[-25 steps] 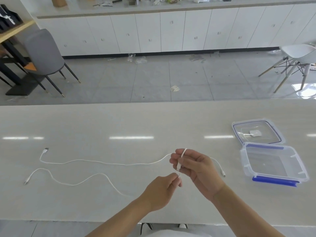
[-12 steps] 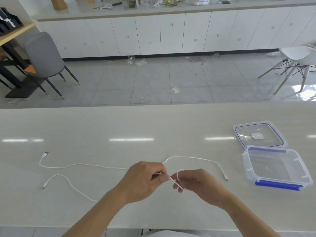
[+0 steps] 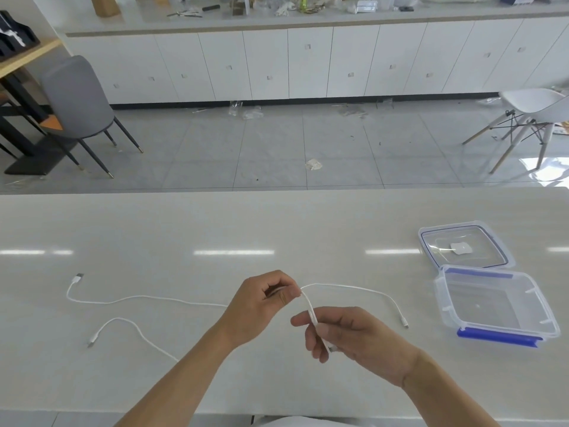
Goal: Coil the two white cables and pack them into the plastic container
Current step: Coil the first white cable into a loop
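Head view: thin white cable (image 3: 308,306) pinched taut between left hand (image 3: 261,303) and right hand (image 3: 354,337) fingers.

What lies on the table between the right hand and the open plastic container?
In the head view, the free end of a white cable with its plug lies on the table between the right hand and the container; the rest is bare.

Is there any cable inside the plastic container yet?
No. The plastic container sits open and holds nothing, while both white cables lie on the table or are in the hands.
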`<state>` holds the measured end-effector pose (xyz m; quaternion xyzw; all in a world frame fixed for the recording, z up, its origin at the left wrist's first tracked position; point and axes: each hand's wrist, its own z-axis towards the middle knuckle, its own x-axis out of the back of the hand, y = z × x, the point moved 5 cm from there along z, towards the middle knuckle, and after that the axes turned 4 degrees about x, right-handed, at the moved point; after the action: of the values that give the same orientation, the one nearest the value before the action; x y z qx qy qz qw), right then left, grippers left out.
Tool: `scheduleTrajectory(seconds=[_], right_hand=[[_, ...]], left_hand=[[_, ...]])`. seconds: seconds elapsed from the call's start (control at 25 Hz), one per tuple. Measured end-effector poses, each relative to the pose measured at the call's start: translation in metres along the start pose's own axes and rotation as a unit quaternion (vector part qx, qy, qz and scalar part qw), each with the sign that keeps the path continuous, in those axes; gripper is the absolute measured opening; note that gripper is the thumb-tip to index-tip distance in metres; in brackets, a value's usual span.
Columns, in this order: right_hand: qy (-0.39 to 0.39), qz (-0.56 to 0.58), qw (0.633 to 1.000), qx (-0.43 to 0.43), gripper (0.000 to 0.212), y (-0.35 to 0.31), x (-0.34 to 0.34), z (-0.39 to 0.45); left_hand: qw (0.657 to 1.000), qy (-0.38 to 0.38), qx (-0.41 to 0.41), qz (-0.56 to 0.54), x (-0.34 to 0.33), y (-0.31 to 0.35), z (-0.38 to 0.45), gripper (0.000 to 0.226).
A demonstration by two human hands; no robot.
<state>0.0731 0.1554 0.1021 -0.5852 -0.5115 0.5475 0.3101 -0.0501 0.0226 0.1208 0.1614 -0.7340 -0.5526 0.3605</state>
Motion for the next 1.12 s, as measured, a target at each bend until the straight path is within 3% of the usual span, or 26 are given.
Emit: scheduleTrajectory(seconds=[0.28,0.52,0.6,0.72,0.84,0.92,1.12], right_hand=[[0.079,0.138,0.985,0.073,0.032,-0.007,0.006,0.011],[0.189,0.18,0.957,0.125,0.033,-0.014,0.024,0.02],[0.22,0.145,0.955,0.134,0.029,-0.01,0.026,0.021],[0.263,-0.066,0.956,0.109,0.03,-0.006,0.03,0.021],[0.198,-0.178,0.962,0.063,0.02,-0.001,0.032,0.019],[0.129,-0.179,0.974,0.049,0.01,0.0,0.028,0.014],[0.067,-0.12,0.99,0.014,0.024,-0.004,0.015,0.004]], left_hand=[[0.997,0.015,0.052,-0.057,-0.042,-0.032,-0.009,0.031],[0.995,-0.039,0.056,0.072,-0.073,-0.032,-0.032,0.029],[0.988,-0.055,0.052,0.132,-0.075,-0.026,-0.034,0.027],[0.976,-0.063,0.04,0.207,-0.065,-0.01,-0.034,0.028],[0.975,-0.034,0.026,0.217,-0.036,0.006,-0.029,0.023],[0.972,-0.017,0.005,0.235,-0.014,0.016,-0.022,0.018],[0.972,-0.005,-0.035,0.232,0.018,0.03,-0.009,0.013]])
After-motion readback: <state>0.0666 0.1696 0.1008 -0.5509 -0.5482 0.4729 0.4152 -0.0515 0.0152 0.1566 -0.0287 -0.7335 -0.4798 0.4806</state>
